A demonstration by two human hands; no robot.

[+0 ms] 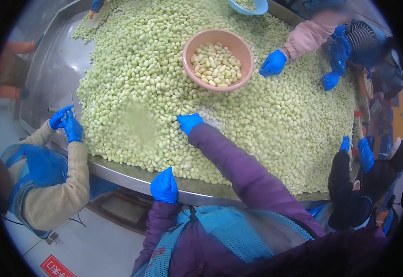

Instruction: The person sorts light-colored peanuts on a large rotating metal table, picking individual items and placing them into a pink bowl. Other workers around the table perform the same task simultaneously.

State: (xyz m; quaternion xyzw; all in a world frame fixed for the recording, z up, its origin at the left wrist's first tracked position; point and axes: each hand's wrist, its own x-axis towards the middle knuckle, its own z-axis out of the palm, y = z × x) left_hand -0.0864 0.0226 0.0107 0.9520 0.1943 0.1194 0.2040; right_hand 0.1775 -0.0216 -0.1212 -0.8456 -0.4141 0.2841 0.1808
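Observation:
My right hand, in a blue glove, reaches across a spread of pale green oval fruits or beans. Its fingertips point down and touch the pile; whether they pinch a piece is hidden. Just right of it, a small patch of bare metal shows among the pieces. My left hand, gloved in blue too, is curled above the near rim of the metal table. What may be inside its fingers is hidden. Beyond my right hand, a pink plastic basin sits on the pile, partly filled with paler pieces.
At the far edge stands a light blue basin. A co-worker's gloved hand rests near the pink basin. Another person's hands are at the left, with more gloved hands at the right. Bare metal shows at the table's left.

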